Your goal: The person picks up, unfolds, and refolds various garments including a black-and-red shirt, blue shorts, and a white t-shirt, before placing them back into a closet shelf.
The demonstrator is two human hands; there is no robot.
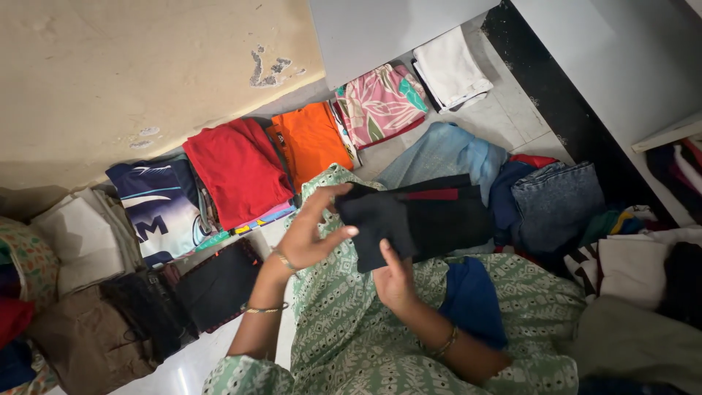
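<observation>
The left hand (311, 234) pinches the near-left end of a black garment (417, 219), fingers closed over its edge; the right hand (395, 281) grips it from beneath, thumb on top. The cloth's long axis runs rightward, away from both hands (a red stripe shows on its upper fold), above the lap. Folded piles, a red shirt (238, 172) among them, line the pale tiled floor (512, 117) along the wall.

Folded red shirt (238, 170) beside orange shirt (313, 139) on the floor (512, 117) ahead of me, floral pink piece (380, 104), white fold (450, 69) further right, jeans (556, 201), navy printed shirt (157, 208) left.
</observation>
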